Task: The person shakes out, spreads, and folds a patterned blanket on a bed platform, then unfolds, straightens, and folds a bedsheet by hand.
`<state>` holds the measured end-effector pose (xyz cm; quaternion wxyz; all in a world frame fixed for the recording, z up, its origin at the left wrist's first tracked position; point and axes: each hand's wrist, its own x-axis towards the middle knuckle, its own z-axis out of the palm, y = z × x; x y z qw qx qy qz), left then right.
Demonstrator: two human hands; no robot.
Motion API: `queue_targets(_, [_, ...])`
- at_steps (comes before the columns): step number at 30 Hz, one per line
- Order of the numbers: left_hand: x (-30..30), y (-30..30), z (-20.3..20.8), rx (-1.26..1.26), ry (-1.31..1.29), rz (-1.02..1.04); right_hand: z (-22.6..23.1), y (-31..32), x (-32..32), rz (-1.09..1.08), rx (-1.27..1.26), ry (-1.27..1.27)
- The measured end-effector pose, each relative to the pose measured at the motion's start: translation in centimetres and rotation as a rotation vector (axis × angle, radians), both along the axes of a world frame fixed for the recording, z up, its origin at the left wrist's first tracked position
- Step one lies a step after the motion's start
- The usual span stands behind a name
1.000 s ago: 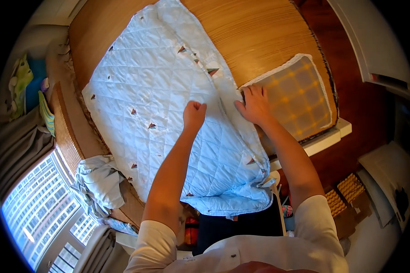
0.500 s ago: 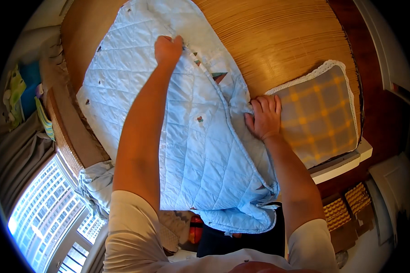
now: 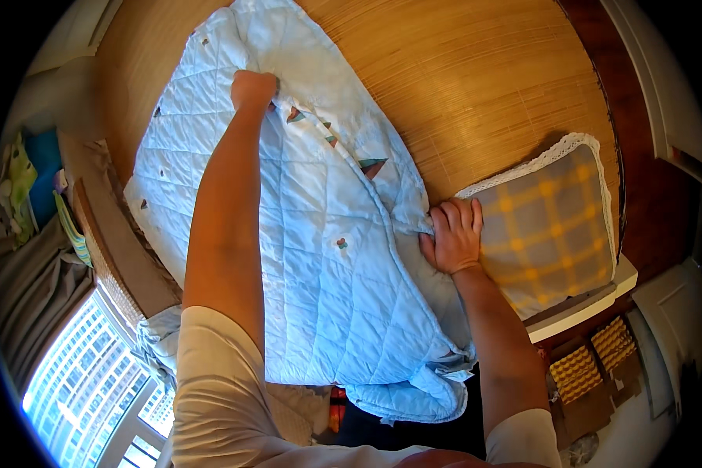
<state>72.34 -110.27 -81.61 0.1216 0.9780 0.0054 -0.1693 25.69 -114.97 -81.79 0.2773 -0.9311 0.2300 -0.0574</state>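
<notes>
Looking down, I see a bed topped with a woven bamboo mat, and a pale blue quilt lying folded lengthwise across it. My left hand is closed in a fist on the quilt's far edge. My right hand pinches the near fold, just beside a yellow-and-grey plaid pillow. A window shows lower left, and dark wooden flooring runs along the right.

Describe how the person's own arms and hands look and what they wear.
Both forearms are bare. The left hand and right hand wear no gloves; no rings, watch or bracelets are visible. Short white sleeves cover the upper arms, ending near the elbows.
</notes>
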Motion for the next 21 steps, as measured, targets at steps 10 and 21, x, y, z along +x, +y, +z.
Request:
queue_targets(10, [0.0,0.1,6.7,-1.255,-0.276,0.094,0.1,-0.8,-0.8,-0.022,-0.040,0.010])
queue_targets(21, [-4.2,-3.8,0.8,-0.329,-0.133,-0.156,0.1,0.3,0.5,-0.006,-0.035,-0.030])
